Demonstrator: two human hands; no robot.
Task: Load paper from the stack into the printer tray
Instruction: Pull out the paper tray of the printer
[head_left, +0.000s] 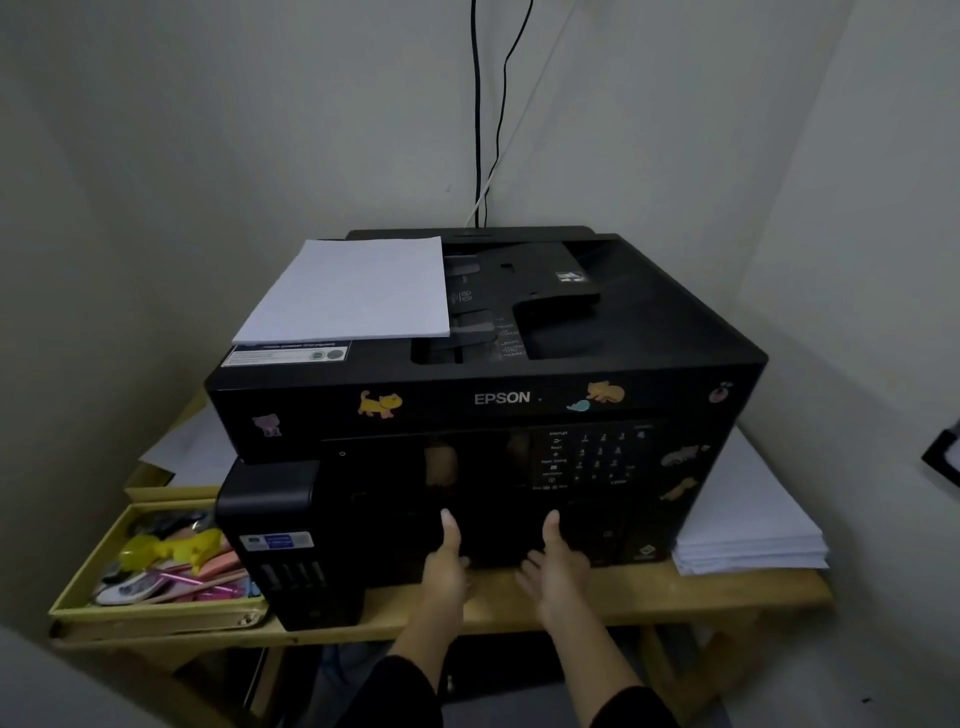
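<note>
Head view is showing the bench (727, 597) carrying the printer (519, 400), with the thick paper stack (748, 540) lying on the bench just right of it, long axis running near to far. A thinner sheaf (348, 291) is resting on the printer's top, far left. The left hand (445, 566) and right hand (558, 569) are pressing the low front panel, probably the tray (498, 543), thumbs pointing up. Whether the fingers (525, 566) are clamping its lip, I cannot tell. The right hand is sitting nearer the stack.
</note>
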